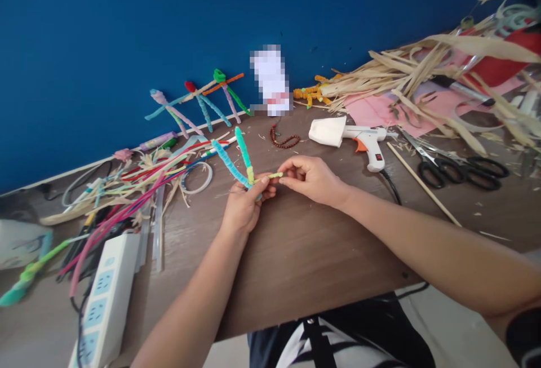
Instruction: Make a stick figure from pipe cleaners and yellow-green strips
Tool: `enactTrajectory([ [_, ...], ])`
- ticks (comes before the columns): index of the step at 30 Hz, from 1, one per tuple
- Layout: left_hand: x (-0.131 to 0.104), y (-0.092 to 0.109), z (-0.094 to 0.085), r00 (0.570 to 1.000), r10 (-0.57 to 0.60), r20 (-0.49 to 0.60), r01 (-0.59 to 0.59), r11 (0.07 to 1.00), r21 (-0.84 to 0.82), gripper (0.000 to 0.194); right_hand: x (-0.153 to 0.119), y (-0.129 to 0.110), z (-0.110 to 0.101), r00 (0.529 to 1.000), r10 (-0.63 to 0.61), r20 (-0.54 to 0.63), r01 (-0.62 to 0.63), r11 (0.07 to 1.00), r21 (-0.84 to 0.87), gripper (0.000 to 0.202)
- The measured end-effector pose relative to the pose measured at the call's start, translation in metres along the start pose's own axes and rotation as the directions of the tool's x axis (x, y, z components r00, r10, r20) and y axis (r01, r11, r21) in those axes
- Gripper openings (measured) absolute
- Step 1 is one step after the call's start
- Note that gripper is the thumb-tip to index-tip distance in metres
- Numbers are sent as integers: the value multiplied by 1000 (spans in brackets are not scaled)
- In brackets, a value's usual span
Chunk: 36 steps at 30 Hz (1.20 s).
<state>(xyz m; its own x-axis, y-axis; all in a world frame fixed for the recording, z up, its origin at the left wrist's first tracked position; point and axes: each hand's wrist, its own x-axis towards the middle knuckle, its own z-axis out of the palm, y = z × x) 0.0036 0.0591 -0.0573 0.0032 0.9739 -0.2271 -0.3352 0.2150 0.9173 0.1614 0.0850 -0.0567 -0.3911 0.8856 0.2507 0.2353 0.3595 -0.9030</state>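
My left hand [245, 205] is closed on a pipe cleaner figure [230, 162] above the table. Two wrapped limbs, one light blue and one teal green, stick up from it in a V, with yellow-green wrapping where the teal one meets my fingers. A thin yellow-green twisted arm [274, 175] runs sideways between my hands. My right hand [315, 181] pinches the outer end of that arm between thumb and fingertips. My left fingers hide the figure's middle. Finished-looking pipe cleaner figures [205, 106] lean against the blue wall farther back.
A white glue gun [372, 145] with its cord lies behind my right hand, with scissors [454, 168] and a wooden stick [422, 184] beyond it. Dry husks [406, 69] heap at right. Loose pipe cleaners [139, 193] and a power strip [105, 295] lie at left.
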Motion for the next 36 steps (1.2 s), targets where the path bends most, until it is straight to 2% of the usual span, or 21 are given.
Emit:
enactTrajectory([
  [5, 1, -2, -1, 1000, -2, -3, 2, 1000, -16, 19, -1, 0, 0, 1000, -6, -22, 7, 1000, 13, 13],
  [8, 2, -4, -1, 999, 37, -29, -37, 999, -6, 19, -1, -1, 0, 1000, 10, -14, -10, 1000, 27, 12],
  [11, 1, -6, -3, 992, 119, -50, -115, 991, 68, 16, 0, 0, 0, 997, 78, 11, -79, 992, 101, 13],
  [15, -1, -8, -4, 976, 217, -18, -209, 957, 203, 13, 2, 1, 2, 973, 216, 76, -229, 934, 274, 18],
  [17, -2, -8, -3, 973, 229, -10, -221, 951, 216, 12, 3, 1, 3, 950, 286, 128, -313, 888, 337, 20],
  [19, -2, -7, -2, 978, 207, -27, -199, 965, 172, 12, 2, 0, 4, 944, 295, 145, -327, 882, 339, 20],
  [21, 0, -5, 0, 985, 159, -69, -153, 984, 88, 13, 0, -1, 5, 970, 227, 81, -241, 931, 275, 18],
  [24, 2, -2, 1, 989, 91, -120, -93, 995, -16, 17, -4, -5, 4, 997, 46, -66, -40, 994, 100, 16],
  [28, 2, -1, 1, 992, 56, -116, -62, 997, -51, 18, -9, -10, 1, 982, -174, -74, 164, 978, -125, 13],
  [31, 0, -1, 2, 995, 34, -92, -38, 998, -49, 17, -9, -11, 0, 974, -221, -52, 204, 953, -224, 15],
  [36, -1, -2, 2, 996, 45, -73, -48, 998, -34, 17, -7, -11, -2, 976, -213, -36, 193, 936, -293, 13],
])
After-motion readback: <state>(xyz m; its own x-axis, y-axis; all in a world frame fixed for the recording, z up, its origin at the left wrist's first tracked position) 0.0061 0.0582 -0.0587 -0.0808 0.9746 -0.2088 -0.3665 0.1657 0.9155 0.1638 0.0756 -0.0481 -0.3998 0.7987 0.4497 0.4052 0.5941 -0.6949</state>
